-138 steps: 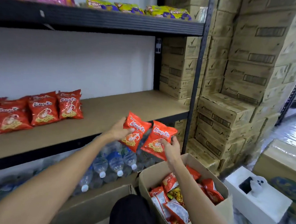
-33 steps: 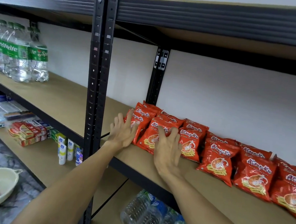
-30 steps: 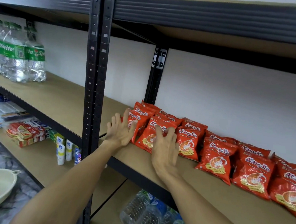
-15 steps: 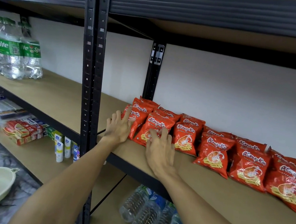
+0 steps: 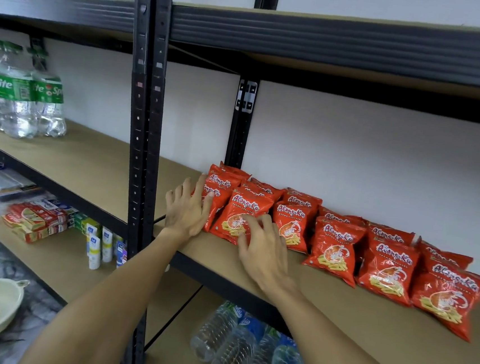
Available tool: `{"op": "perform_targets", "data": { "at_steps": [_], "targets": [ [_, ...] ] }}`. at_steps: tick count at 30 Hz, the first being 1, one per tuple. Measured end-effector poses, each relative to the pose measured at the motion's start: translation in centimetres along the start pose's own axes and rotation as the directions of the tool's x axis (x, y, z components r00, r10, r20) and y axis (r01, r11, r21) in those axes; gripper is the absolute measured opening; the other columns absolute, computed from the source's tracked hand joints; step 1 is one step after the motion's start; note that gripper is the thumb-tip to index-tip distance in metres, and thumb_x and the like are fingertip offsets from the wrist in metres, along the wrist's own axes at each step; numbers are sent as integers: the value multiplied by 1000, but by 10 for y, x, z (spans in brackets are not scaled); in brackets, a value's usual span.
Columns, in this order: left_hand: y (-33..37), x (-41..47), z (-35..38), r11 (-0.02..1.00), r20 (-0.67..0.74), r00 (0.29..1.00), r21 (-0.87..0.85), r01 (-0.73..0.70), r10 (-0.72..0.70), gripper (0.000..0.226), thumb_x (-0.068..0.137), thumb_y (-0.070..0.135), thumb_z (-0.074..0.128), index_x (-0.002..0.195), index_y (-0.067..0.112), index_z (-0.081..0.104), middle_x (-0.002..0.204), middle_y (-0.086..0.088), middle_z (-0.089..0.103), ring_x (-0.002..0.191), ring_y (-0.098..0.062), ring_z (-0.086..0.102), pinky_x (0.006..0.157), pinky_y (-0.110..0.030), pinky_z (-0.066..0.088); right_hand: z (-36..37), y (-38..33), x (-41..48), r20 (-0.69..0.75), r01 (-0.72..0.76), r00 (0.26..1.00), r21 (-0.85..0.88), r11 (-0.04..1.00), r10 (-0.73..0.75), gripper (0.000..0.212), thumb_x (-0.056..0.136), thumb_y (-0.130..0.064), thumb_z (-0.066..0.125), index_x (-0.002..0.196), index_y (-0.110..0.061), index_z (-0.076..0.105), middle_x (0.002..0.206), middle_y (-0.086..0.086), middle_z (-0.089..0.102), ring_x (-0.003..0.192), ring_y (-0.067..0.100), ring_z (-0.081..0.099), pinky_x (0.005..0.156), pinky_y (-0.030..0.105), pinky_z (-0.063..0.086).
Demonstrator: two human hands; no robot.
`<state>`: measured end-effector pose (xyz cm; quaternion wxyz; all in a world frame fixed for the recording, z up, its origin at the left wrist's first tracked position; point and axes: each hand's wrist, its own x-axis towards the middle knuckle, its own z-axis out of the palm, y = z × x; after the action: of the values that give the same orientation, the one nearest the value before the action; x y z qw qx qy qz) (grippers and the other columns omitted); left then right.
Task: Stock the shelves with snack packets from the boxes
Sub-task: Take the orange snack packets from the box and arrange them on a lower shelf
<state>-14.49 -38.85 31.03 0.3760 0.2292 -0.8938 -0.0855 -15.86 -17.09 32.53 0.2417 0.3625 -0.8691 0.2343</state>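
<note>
View: head
Packets [image 5: 335, 244]: a red row on the shelf [image 5: 338, 305], leaning back toward the wall, running right from the black post [image 5: 141, 143].
Left hand [image 5: 184, 211]: fingers straight, flat against the end packet [image 5: 219, 199] at the row's left; it holds nothing.
Right hand [image 5: 264, 248]: fingers loosely bent, tips resting low on the front packet [image 5: 243, 211], with no grip.
Handling: probably light, puffy and slick foil with brittle contents. Nudge with flat fingers, or lift by the sealed top edge.
</note>
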Motion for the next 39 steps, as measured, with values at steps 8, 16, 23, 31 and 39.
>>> {"op": "perform_targets", "data": {
  "at_steps": [8,16,23,31,39],
  "targets": [
    [42,-30,-26,992,-61,991,23,-121,122,48,104,46,23,137,17,44,134,-9,53,121,-27,50,99,-49,39,-60,35,-24,-7,-38,999,32,999,38,36,99,-30,51,134,-22,56,123,0,54,106,19,58,84,38,54],
    [176,-71,-62,880,-156,881,-102,-463,446,41,102,35,28,105,15,64,111,-4,62,104,-23,53,93,-45,38,-151,94,-90,-21,-207,978,8,978,207,32,102,-31,47,130,-22,58,123,1,61,95,19,65,74,31,51],
    [303,-138,-64,645,-243,668,-177,-743,703,39,99,29,39,88,11,71,98,-2,66,94,-22,57,82,-40,37,-232,165,-191,-64,-397,918,-87,914,392,22,100,-34,47,113,-25,63,104,-5,67,91,22,65,70,32,47],
    [451,-259,-50,439,-156,562,-470,-766,813,40,102,29,36,74,14,61,80,1,55,81,-20,49,74,-41,42,-294,233,-337,-166,-605,791,-74,793,589,21,101,-36,47,105,-25,65,85,-5,69,80,23,64,64,35,46],
    [570,-398,-27,284,-40,425,-688,-668,904,48,102,35,28,82,13,66,88,1,61,87,-21,53,75,-36,37,-323,277,-492,-223,-813,579,-79,577,785,41,103,-43,44,66,-26,44,74,-4,49,78,26,61,62,34,36]
  ]
}}
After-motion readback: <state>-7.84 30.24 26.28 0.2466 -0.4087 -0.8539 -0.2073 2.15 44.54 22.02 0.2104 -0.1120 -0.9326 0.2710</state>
